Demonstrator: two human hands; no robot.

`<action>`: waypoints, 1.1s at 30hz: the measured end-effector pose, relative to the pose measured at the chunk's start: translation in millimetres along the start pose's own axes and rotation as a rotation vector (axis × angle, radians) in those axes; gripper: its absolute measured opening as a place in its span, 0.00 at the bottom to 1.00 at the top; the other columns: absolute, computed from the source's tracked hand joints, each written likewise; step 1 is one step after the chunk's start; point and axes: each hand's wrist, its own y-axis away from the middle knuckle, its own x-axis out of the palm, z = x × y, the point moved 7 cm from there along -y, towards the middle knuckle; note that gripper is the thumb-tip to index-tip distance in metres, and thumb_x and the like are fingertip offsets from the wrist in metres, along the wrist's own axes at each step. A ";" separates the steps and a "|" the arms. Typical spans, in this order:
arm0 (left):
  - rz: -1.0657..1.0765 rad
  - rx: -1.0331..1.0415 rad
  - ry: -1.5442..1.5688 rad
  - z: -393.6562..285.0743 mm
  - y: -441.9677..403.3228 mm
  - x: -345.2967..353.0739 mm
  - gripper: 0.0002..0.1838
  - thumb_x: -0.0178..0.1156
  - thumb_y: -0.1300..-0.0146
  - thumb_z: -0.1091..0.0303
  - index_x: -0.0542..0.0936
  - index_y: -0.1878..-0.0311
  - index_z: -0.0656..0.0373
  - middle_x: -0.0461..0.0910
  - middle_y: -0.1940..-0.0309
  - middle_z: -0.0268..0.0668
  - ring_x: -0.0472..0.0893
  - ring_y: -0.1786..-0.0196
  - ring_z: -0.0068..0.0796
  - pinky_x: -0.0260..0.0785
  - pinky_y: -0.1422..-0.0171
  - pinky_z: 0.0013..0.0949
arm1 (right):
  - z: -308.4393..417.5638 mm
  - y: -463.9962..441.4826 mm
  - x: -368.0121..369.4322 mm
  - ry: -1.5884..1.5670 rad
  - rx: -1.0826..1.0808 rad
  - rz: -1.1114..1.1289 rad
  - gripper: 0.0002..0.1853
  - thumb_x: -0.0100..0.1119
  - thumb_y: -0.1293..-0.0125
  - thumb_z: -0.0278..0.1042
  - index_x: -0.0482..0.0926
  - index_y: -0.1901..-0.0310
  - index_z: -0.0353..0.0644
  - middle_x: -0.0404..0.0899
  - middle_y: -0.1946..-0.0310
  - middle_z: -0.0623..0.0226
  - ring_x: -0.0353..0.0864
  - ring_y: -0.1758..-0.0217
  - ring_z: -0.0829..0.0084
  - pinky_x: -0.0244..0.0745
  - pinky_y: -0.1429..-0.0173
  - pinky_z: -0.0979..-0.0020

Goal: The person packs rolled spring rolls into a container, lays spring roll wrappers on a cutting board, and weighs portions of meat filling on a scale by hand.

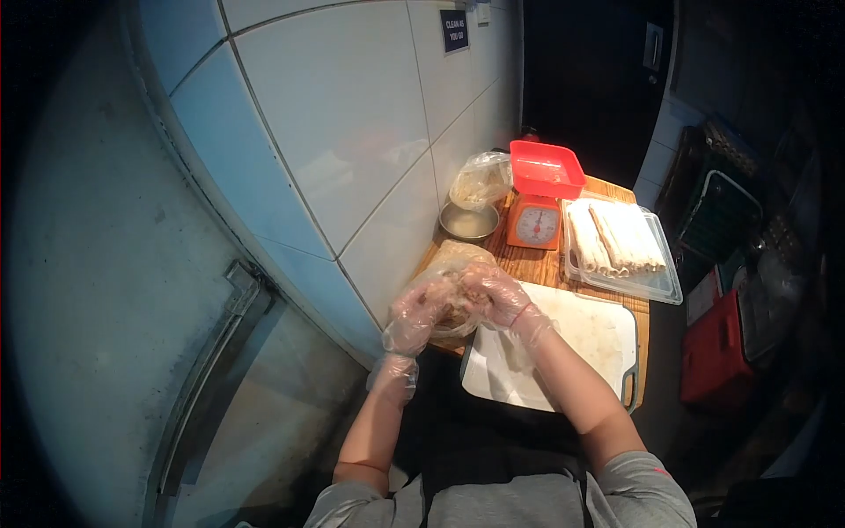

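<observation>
My left hand [417,313] and my right hand [498,297] both wear clear plastic gloves. Between them is a clear plastic bag [455,327] with brownish, crumbly food in it, and the fingers of each hand are closed on its upper part. A pale, bulging part of the bag or a second bag [464,253] shows just beyond my fingertips; I cannot tell which. Under my right forearm lies a white cutting board [592,334] with a grey handle edge and a thin whitish smear on it.
An orange kitchen scale [534,223] carries a red tray [547,169]. Left of it are a metal bowl [469,223] and a bag of pale food [481,180]. Whitish rolls [613,236] lie in a clear container at right on the wooden table [618,191]. A tiled wall [343,114] borders the left.
</observation>
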 end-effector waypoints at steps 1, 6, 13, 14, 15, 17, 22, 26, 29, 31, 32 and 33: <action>-0.005 0.051 -0.024 -0.3 1.0 0.7 0.25 0.65 0.33 0.72 0.74 0.35 0.70 0.83 0.51 0.40 0.82 0.54 0.26 0.77 0.49 0.30 | 3.0 2.1 -0.3 -0.053 -0.010 -0.006 0.16 0.64 0.37 0.28 0.78 0.47 0.47 0.80 0.55 0.74 0.80 0.47 0.73 0.78 0.39 0.60; 0.140 0.700 -1.009 -36.2 13.4 34.8 0.32 0.60 0.31 0.70 0.62 0.27 0.68 0.74 0.38 0.58 0.76 0.37 0.54 0.66 0.31 0.47 | 17.0 -1.8 -15.6 -0.252 -0.016 0.206 0.23 0.57 0.33 0.27 0.72 0.36 0.46 0.78 0.43 0.67 0.78 0.40 0.66 0.73 0.30 0.54; 0.163 0.506 -1.020 -34.7 -4.8 27.3 0.29 0.48 0.23 0.56 0.62 0.25 0.63 0.68 0.32 0.57 0.70 0.30 0.55 0.61 0.26 0.47 | 46.9 28.8 -5.7 -0.014 -0.189 0.106 0.29 0.59 0.37 0.21 0.67 0.34 0.44 0.74 0.38 0.61 0.77 0.38 0.63 0.74 0.31 0.53; 0.086 0.531 -0.784 -33.9 -7.8 16.9 0.30 0.45 0.22 0.54 0.62 0.25 0.62 0.69 0.32 0.55 0.70 0.30 0.53 0.62 0.27 0.46 | 51.6 32.1 2.4 0.167 -0.265 0.121 0.31 0.60 0.36 0.22 0.65 0.32 0.44 0.73 0.37 0.60 0.76 0.36 0.62 0.75 0.32 0.55; 0.086 0.359 -0.453 -35.7 -10.2 19.1 0.29 0.45 0.22 0.52 0.63 0.26 0.61 0.71 0.34 0.53 0.72 0.31 0.49 0.65 0.28 0.45 | 56.2 36.3 15.5 0.347 -0.339 0.138 0.33 0.61 0.36 0.23 0.63 0.30 0.44 0.72 0.36 0.59 0.75 0.35 0.61 0.75 0.32 0.56; 0.082 0.010 0.207 -38.7 -7.1 44.0 0.29 0.45 0.21 0.49 0.64 0.27 0.59 0.75 0.37 0.48 0.76 0.34 0.43 0.70 0.31 0.42 | 65.7 43.3 40.0 0.860 -0.518 0.157 0.38 0.68 0.38 0.31 0.61 0.28 0.43 0.71 0.35 0.56 0.73 0.32 0.56 0.73 0.31 0.59; 0.142 -0.597 1.097 16.8 -19.0 76.2 0.22 0.52 0.24 0.49 0.73 0.38 0.55 0.81 0.44 0.40 0.86 0.57 0.34 0.84 0.62 0.27 | 94.8 75.1 71.4 1.631 -0.835 -0.004 0.40 0.73 0.43 0.48 0.67 0.31 0.44 0.71 0.35 0.52 0.74 0.34 0.55 0.71 0.32 0.60; 0.176 -0.606 1.260 16.1 -68.9 89.3 0.15 0.54 0.24 0.53 0.77 0.49 0.56 0.82 0.57 0.39 0.84 0.65 0.29 0.83 0.64 0.28 | 129.3 108.5 20.0 1.584 -0.862 -0.232 0.35 0.68 0.38 0.48 0.68 0.33 0.44 0.74 0.39 0.53 0.74 0.36 0.52 0.70 0.33 0.55; 0.409 -0.290 0.761 -35.7 -138.0 112.6 0.11 0.56 0.25 0.58 0.77 0.51 0.56 0.79 0.66 0.35 0.81 0.68 0.26 0.81 0.61 0.29 | 110.8 114.0 -48.7 1.701 -0.624 -0.352 0.29 0.67 0.37 0.46 0.72 0.37 0.45 0.76 0.44 0.54 0.76 0.40 0.52 0.71 0.34 0.54; 0.499 -0.237 0.543 -71.9 -177.7 146.4 0.12 0.57 0.25 0.60 0.75 0.48 0.56 0.77 0.69 0.33 0.79 0.68 0.24 0.78 0.60 0.29 | 93.3 120.4 -79.3 1.772 -0.406 -0.334 0.24 0.67 0.38 0.43 0.76 0.42 0.45 0.78 0.51 0.54 0.78 0.45 0.51 0.72 0.36 0.54; 0.481 -0.221 0.465 -76.5 -198.4 161.4 0.15 0.59 0.26 0.61 0.74 0.44 0.58 0.76 0.69 0.33 0.78 0.68 0.24 0.77 0.60 0.29 | 84.0 123.6 -93.3 1.781 -0.321 -0.290 0.21 0.68 0.38 0.41 0.78 0.45 0.45 0.78 0.54 0.54 0.79 0.47 0.51 0.72 0.36 0.54; 0.462 -0.206 0.388 -80.0 -218.7 176.2 0.18 0.60 0.27 0.61 0.74 0.40 0.59 0.76 0.69 0.32 0.78 0.68 0.24 0.76 0.60 0.29 | 80.3 130.0 -101.5 1.727 -0.483 -0.264 0.20 0.69 0.39 0.39 0.78 0.47 0.44 0.78 0.56 0.54 0.79 0.48 0.51 0.73 0.38 0.54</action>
